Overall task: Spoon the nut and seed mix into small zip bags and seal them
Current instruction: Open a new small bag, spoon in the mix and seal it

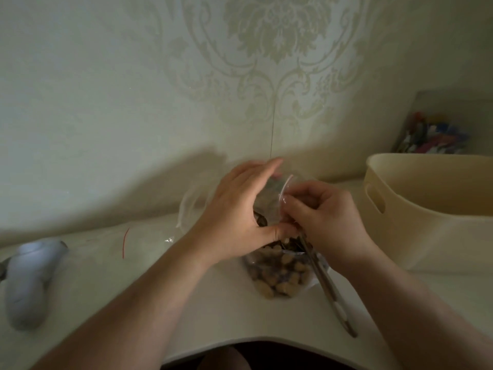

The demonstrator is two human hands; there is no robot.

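A table (218, 303) stands against a wall (106, 89). Near its middle, both hands meet over a small zip bag (274, 193) held upright: the left hand (234, 217) on the bag's left side, the right hand (325, 212) pinching its top edge from the right. Just before and below the hands lies a larger bag of nut and seed mix (280, 276), with a spoon (330, 289) beside it on the right, its handle running toward the table's near edge. Behind the left hand lie more zip bags (189, 206). At the far left of the table lies a handheld device (29, 281). A tub (432, 209) sits at the right, with a box (437, 124) behind it against the wall.
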